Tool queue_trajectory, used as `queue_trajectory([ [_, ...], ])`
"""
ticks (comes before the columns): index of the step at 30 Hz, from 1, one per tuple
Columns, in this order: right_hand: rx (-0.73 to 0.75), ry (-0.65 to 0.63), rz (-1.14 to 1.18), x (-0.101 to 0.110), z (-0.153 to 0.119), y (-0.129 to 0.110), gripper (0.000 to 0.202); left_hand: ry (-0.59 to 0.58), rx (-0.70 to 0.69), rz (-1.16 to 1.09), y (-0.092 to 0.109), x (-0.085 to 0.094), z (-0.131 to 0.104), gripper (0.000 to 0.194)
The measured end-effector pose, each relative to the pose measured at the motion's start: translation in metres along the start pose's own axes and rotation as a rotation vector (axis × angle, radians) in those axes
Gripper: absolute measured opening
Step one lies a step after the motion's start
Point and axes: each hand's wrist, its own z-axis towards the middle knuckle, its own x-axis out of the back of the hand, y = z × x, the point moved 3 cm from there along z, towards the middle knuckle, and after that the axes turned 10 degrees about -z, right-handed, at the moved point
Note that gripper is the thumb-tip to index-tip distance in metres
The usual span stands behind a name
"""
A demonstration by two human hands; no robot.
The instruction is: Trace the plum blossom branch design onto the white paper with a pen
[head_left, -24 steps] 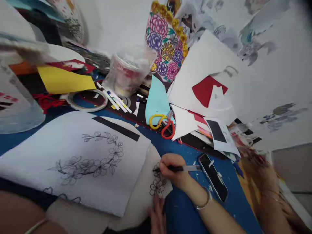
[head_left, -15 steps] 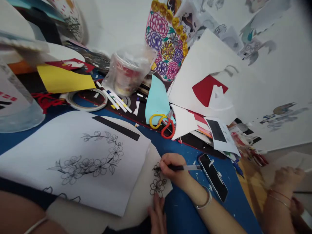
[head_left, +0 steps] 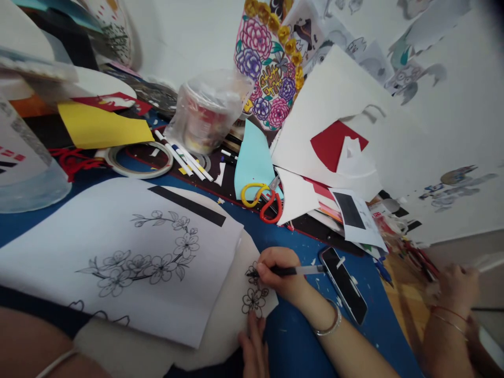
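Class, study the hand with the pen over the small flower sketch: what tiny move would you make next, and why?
Probably a short stroke that carries on the upper flower's outline. The right hand grips the pen with its tip on the upper flower, which looks less clear than the lower flower. The left hand has its fingertips on the white piece, pinning it.

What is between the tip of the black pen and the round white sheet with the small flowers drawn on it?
Nothing visible. The right hand holds the black pen with its tip on the round white sheet; the left hand rests at the sheet's near edge, below the small flower drawing.
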Motion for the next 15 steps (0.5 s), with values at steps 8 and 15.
queue_trajectory([
  [8, 0.012, 0.01, -0.005, -0.001, -0.001, 0.004, 0.034, -0.275, 0.207, -0.635, -0.01, 0.022, 0.0, 0.055],
  [15, -0.033, -0.019, -0.006, -0.001, 0.0, 0.003, 0.033, -0.326, 0.248, -0.744, -0.009, 0.029, -0.002, 0.056],
])
